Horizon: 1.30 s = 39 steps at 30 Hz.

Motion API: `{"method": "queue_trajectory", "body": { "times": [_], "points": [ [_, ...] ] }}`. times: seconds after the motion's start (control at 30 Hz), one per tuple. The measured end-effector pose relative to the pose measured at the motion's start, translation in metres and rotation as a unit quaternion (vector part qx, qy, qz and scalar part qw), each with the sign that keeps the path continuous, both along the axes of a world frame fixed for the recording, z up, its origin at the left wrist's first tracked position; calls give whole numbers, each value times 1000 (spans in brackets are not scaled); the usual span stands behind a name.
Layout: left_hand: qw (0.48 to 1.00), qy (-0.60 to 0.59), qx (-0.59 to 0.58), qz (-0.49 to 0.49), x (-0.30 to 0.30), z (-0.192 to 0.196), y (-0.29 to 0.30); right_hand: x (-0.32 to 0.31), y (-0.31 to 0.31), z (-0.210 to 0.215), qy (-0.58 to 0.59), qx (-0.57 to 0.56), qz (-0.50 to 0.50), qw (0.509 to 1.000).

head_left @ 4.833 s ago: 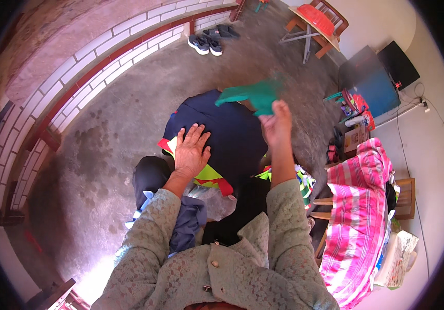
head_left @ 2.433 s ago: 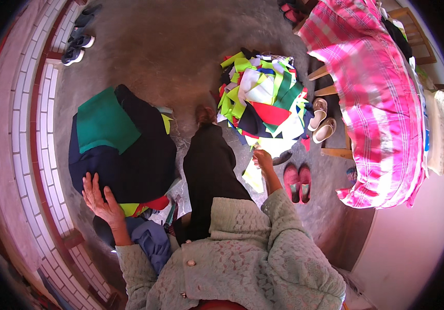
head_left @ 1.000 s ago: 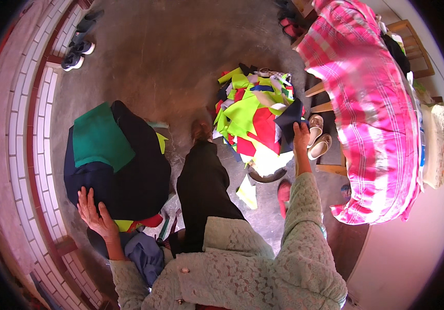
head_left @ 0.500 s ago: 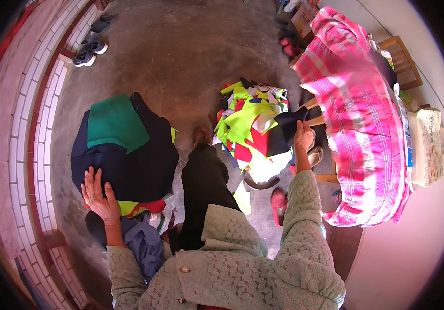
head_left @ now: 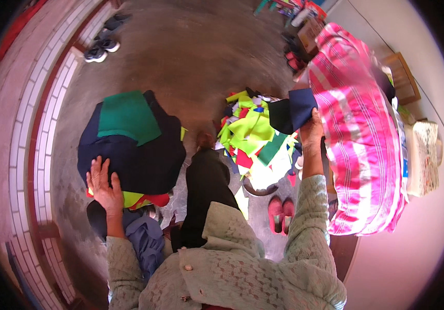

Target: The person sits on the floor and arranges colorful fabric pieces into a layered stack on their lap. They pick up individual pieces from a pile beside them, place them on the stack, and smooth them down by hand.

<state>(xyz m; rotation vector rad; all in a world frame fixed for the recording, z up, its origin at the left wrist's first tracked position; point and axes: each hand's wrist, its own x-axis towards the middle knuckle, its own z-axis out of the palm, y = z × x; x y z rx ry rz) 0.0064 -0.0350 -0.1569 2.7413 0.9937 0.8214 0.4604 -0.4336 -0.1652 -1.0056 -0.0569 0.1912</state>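
Note:
My left hand lies with fingers spread on a dark navy cloth, near its front edge. That cloth tops a low pile on the left, with a green fabric piece spread on it and yellow and red cloth showing beneath. My right hand pinches a navy fabric scrap, held up to the right of a heap of scraps. A black part hangs beside it; whether it is the same piece I cannot tell. The heap mixes lime, red, white and dark pieces, with a green scrap near its front.
A pink checked cover drapes over furniture on the right. Red shoes stand below the heap, dark shoes by the left wall. My leg stretches between the two piles. Bluish-grey cloth lies by my left forearm.
My right hand has risen with the navy scrap, which now shows a broader face. A green scrap is now visible on the heap. My left hand stays on the navy cloth; the view has shifted slightly.

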Motion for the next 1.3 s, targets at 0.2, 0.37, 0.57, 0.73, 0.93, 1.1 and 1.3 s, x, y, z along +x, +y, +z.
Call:
{"method": "queue_trajectory", "body": {
  "times": [0.2,0.37,0.57,0.73,0.93,1.1,1.3],
  "points": [
    [998,-53,-23,-4,-1,1,2,-49,86,81,-30,46,108,993],
    [984,-128,-119,-19,-10,5,5,-106,174,125,-14,120,155,981],
    [950,-216,-220,-51,-27,5,11,-203,298,196,-7,322,351,879],
    [831,-389,-393,-59,-38,3,16,-295,349,186,-186,174,284,924],
    [581,-614,-533,-47,-43,-9,28,-323,320,56,197,157,405,879],
    [530,-652,-542,-8,-46,-9,31,-315,292,30,221,81,442,866],
    [579,-626,-522,9,-41,-16,33,-317,291,35,128,-84,416,896]
  ]
}}
